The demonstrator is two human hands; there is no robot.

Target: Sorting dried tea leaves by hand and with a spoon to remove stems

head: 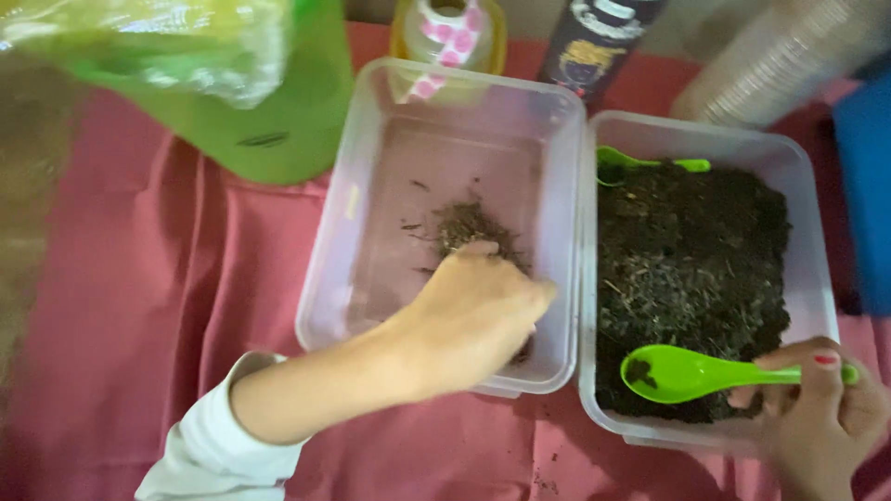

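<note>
L hand [473, 311] curled over the small pile of dark soil [469, 224] in the clear plastic tub [371, 102]; grip unclear, fingers hidden. R hand [821, 408] pinches the bright green plastic spoon [691, 373] above the soil-filled clear tub [807, 176]. Risk: crumbs spilling onto the pink cloth [158, 278] if the spoon tips.

A home setting is suggested. The tabletop [139, 306] is covered with a pink cloth, and plastic tubs [798, 167] of soil, toy-like green spoons [691, 373] and household bottles [450, 32] are seen.
</note>
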